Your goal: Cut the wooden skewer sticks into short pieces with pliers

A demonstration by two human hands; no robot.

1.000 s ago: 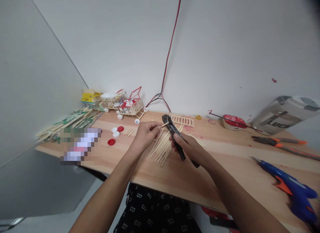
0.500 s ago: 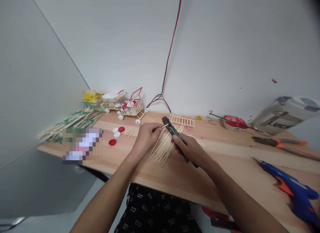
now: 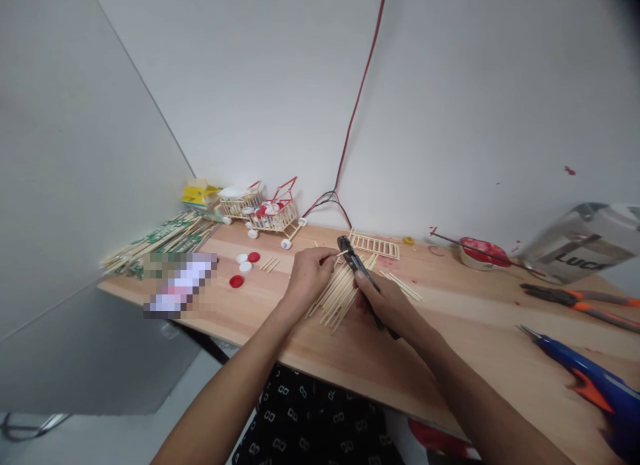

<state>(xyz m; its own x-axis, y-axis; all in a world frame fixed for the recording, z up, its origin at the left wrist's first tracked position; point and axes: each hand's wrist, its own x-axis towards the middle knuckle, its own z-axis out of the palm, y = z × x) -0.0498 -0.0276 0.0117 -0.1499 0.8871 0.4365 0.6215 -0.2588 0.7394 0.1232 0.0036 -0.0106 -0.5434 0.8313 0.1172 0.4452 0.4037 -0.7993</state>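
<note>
My left hand pinches a short wooden stick and holds it out to the right. My right hand is wrapped round the handles of black cutting pliers, whose jaws meet the tip of that stick. Both hands hover over a loose pile of thin wooden sticks lying on the wooden table. A small ladder-like frame of sticks lies just behind the pliers.
Two little stick carts with bottle-cap wheels stand at the back left, with red and white caps and a bundle of wrapped chopsticks nearby. At the right are orange-handled pliers, a blue glue gun, a red dish and a silver tin.
The view has shifted so everything sits slightly further right. Both hands have sunk a little toward the stick pile; the pliers still meet the stick.
</note>
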